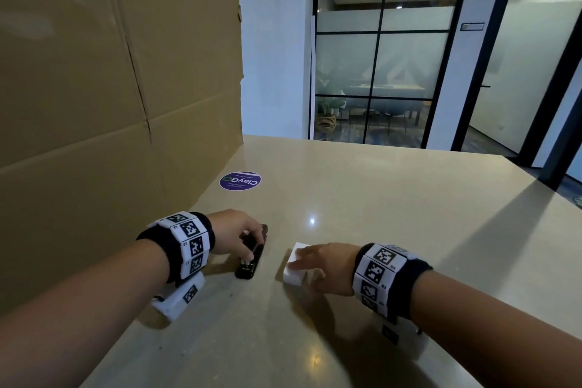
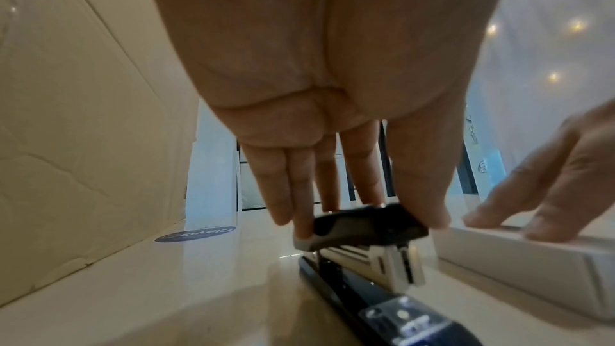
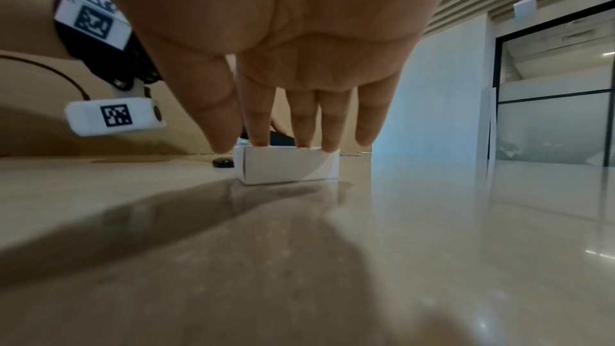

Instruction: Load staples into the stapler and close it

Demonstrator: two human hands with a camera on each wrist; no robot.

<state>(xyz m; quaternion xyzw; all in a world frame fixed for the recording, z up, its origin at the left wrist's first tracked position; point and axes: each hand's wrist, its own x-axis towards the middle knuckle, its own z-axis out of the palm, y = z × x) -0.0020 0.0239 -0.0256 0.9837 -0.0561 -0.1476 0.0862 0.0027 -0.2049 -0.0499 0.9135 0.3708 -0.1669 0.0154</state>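
Beige tabletop (image 1: 362,198) under dim office light, cardboard sheet (image 1: 110,88) standing on the left, glass partition (image 1: 384,50) far behind, a purple round sticker (image 1: 240,180) out beyond the hands. From the head view, the left hand (image 1: 234,235) is down on the black stapler (image 1: 252,257), which lies lengthwise, and the right hand (image 1: 327,264) rests on the small white staple box (image 1: 294,264) just right of it. Over to the left wrist: thumb on one side, fingers (image 2: 301,207) on the other, pinching the stapler's top cover (image 2: 366,222), which sits raised off the metal magazine (image 2: 382,257), base (image 2: 382,307) flat on the table. Opening looks to be the step; best lift the cover all the way back while the base stays put. Right wrist now: straight fingers (image 3: 259,125) pressing the box top (image 3: 286,165), nothing gripped; the box is shut, directly under the fingertips.
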